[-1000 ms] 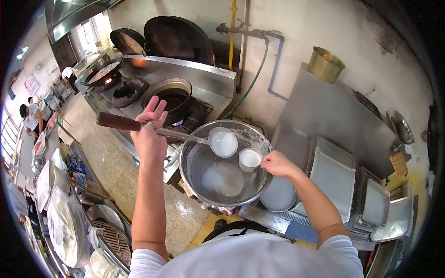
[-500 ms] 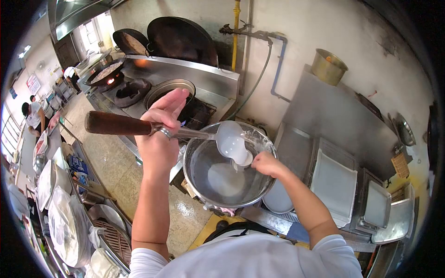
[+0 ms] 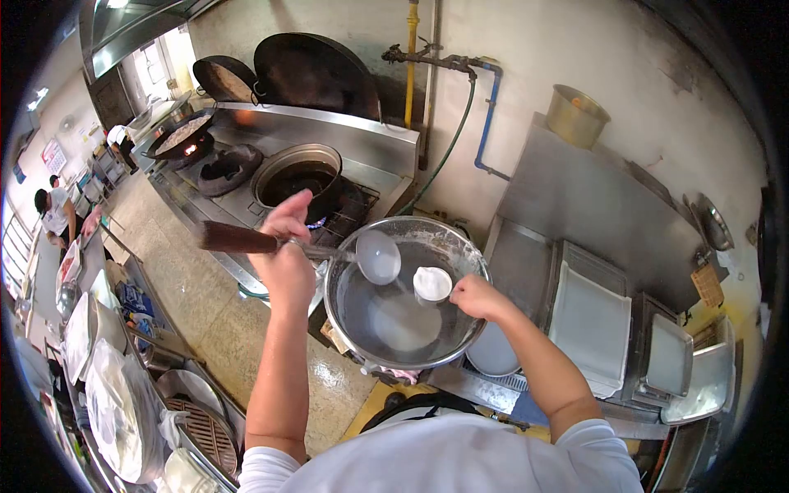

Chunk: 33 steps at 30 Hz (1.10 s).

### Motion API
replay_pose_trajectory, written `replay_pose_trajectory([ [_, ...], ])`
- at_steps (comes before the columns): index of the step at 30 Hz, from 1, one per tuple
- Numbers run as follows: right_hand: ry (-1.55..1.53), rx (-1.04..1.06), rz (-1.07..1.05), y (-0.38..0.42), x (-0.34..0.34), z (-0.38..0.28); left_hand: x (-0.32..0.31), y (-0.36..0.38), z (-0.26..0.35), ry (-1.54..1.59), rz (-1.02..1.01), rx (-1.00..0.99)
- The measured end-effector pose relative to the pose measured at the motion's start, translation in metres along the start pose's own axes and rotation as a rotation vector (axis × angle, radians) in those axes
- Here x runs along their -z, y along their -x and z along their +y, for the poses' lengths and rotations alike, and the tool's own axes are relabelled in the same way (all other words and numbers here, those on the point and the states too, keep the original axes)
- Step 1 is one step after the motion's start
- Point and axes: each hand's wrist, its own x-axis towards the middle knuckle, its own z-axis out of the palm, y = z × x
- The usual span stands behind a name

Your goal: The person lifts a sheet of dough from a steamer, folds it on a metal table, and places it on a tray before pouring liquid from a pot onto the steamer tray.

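My left hand is closed round the shaft of a ladle whose dark wooden handle points left. The ladle's bowl, coated in white liquid, hangs over the left part of a large metal pot. White liquid lies in the bottom of this pot. With my right hand I grip the short handle of a small cup, which holds white liquid and is over the pot's right part. Ladle bowl and cup are apart.
On the stove behind stand a pot of dark liquid and a lit wok. Trays lie at the right. A counter with white plastic bags runs along the left. Two people are at the far left.
The ladle has moved left and down, away from the small cup, and its bowl is less tipped. The cup now shows upright and filled with white liquid.
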Motion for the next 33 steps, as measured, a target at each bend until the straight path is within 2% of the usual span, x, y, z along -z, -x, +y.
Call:
replay_pose_trajectory([
  [3, -0.014, 0.028, 0.033, 0.007, 0.001, -0.001, 0.012, 0.03, -0.034, -0.106, 0.06, 0.113],
  [5, -0.065, 0.019, 0.05, 0.012, -0.001, -0.004, 0.014, 0.051, -0.046, -0.177, 0.103, 0.267],
  [10, -0.227, -0.102, 0.043, 0.034, 0.005, -0.024, 0.028, 0.092, -0.089, -0.239, 0.057, 0.302],
  [12, -0.238, -0.06, 0.066, 0.039, 0.005, -0.022, 0.027, 0.1, -0.089, -0.298, 0.025, 0.402],
  [16, -0.25, -0.043, 0.075, 0.055, 0.009, -0.024, 0.03, 0.11, -0.096, -0.298, 0.013, 0.464],
  [19, -0.279, -0.086, 0.063, 0.066, 0.015, -0.021, 0.037, 0.113, -0.086, -0.437, -0.038, 0.466],
  [20, -0.296, -0.113, 0.067, 0.072, 0.02, -0.025, 0.038, 0.113, -0.076, -0.572, -0.053, 0.437],
  [21, -0.314, -0.137, 0.07, 0.08, 0.025, -0.031, 0.043, 0.118, -0.076, -0.623, -0.016, 0.44],
  [23, -0.337, -0.169, 0.081, 0.09, 0.032, -0.03, 0.054, 0.123, -0.056, -1.069, -0.193, 0.249],
  [24, -0.341, -0.179, 0.09, 0.093, 0.036, -0.026, 0.061, 0.128, -0.048, -1.149, -0.272, 0.227],
  [25, -0.346, -0.189, 0.097, 0.097, 0.039, -0.021, 0.062, 0.125, -0.025, -1.203, -0.454, 0.403],
  [27, -0.356, -0.158, 0.112, 0.109, 0.05, -0.012, 0.064, 0.149, -0.004, -1.391, -0.466, 0.335],
  [30, -0.368, -0.12, 0.141, 0.127, 0.065, 0.012, 0.023, 0.128, 0.072, -1.274, -0.711, 0.839],
  [33, -0.375, -0.13, 0.158, 0.15, 0.084, 0.043, -0.003, 0.149, 0.08, -1.024, -0.644, 0.654],
])
